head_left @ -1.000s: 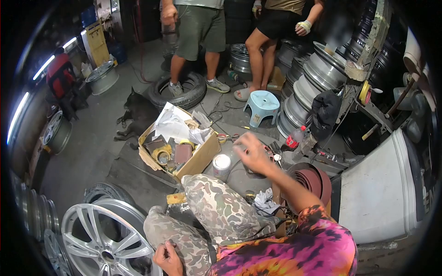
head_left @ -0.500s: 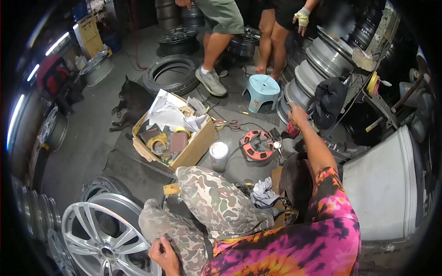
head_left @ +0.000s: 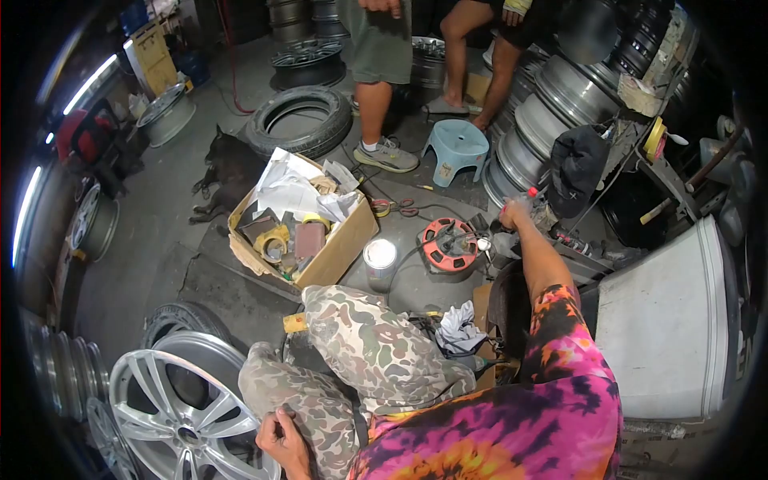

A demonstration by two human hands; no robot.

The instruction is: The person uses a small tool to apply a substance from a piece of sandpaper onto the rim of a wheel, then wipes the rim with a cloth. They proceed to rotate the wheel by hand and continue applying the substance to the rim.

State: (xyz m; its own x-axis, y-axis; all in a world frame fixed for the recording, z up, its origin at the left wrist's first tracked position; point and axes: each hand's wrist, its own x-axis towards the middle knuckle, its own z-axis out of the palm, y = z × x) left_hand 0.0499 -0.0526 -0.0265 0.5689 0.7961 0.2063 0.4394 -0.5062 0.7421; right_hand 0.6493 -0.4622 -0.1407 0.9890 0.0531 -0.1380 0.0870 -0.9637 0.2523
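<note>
My right hand (head_left: 516,213) reaches forward and is closed around a bottle with a red cap (head_left: 532,193); most of the bottle is hidden by the hand. My left hand (head_left: 277,437), loosely curled with nothing visible in it, rests against my camouflage-covered thigh. Just left of it leans a silver alloy wheel (head_left: 187,434). Near the right hand are a red cable reel (head_left: 450,245) and a dark cap (head_left: 578,172) hanging by the stacked rims.
A cardboard box (head_left: 340,254) of papers and sanding items stands ahead, beside a can (head_left: 380,264). Behind it lie a black dog (head_left: 232,168) and a tire (head_left: 300,120). Two people stand near a blue stool (head_left: 458,146). Stacked rims (head_left: 544,128) rise at right.
My right hand has closed on the bottle, and its red cap now shows above the hand. One person has shifted stance; the other has a hand down by the stool. My left hand stays put.
</note>
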